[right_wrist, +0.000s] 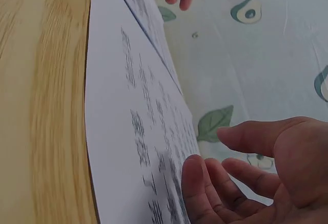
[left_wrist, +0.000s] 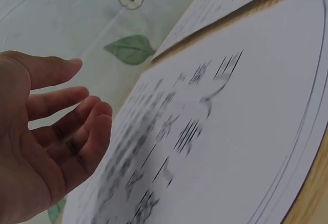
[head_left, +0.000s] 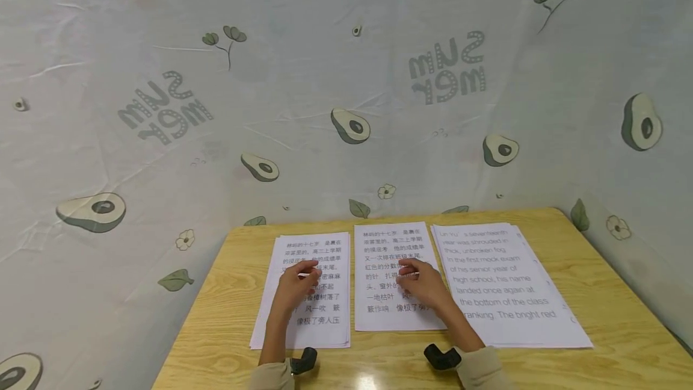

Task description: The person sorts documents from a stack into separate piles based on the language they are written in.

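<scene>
My left hand (head_left: pixel 296 286) hovers above the left stack of printed paper (head_left: pixel 319 333), its fingers loosely curved with nothing between them. In the left wrist view a gap shows between thumb and fingers of that hand (left_wrist: pixel 61 131). Over the middle printed sheet (head_left: pixel 379 315) is my right hand (head_left: pixel 425 286), likewise loosely bent and holding nothing. The right wrist view shows this hand (right_wrist: pixel 256 178) beside the sheet's large dark characters. Both hands cover part of the text. Whether any fingertip touches paper, I cannot tell.
To the right lies a stack of sheets with English text (head_left: pixel 503 281). All the paper rests on a wooden table (head_left: pixel 606 294). Behind it hangs a pale curtain (head_left: pixel 303 89) with avocado and leaf prints. Dark wrist mounts (head_left: pixel 441 357) sit near both sleeves.
</scene>
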A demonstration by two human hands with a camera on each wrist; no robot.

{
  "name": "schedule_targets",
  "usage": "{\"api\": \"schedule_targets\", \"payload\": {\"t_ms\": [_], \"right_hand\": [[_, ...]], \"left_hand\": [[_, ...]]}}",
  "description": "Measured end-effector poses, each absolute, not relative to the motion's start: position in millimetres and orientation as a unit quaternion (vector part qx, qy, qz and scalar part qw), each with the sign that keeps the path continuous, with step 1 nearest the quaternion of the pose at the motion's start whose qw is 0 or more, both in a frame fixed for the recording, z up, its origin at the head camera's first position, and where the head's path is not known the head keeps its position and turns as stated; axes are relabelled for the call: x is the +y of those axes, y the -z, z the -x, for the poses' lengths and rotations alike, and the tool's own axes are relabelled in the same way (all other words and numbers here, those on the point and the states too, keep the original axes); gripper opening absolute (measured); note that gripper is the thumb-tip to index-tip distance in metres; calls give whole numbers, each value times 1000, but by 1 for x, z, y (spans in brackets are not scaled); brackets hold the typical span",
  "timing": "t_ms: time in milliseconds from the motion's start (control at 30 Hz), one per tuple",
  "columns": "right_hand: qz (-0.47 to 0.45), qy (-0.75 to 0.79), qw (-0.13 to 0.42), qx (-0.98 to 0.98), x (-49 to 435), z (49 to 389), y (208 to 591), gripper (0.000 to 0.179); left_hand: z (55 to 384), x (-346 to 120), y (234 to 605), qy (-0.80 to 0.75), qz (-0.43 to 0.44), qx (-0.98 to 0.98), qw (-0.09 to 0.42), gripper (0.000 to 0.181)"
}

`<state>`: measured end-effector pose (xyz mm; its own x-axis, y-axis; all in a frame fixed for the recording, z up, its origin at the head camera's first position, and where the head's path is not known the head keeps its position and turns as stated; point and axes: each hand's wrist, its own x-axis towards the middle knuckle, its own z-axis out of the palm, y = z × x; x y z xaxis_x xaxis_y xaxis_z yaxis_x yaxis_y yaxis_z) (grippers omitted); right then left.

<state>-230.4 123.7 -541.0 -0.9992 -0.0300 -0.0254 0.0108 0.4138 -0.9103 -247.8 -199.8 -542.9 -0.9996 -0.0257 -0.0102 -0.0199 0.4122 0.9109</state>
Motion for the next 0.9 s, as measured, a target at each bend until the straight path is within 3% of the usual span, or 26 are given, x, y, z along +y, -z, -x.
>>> {"api": "schedule_targets", "payload": {"t_ms": [500,900], "right_hand": [[-16,527,23,849,179,226,533,52],[-30,520,18,854,206,233,535,51]], "left_hand": [[255,-140,550,555,20,-832,-12,36],[261,-121,553,557,36,-830,-13,38]]}}
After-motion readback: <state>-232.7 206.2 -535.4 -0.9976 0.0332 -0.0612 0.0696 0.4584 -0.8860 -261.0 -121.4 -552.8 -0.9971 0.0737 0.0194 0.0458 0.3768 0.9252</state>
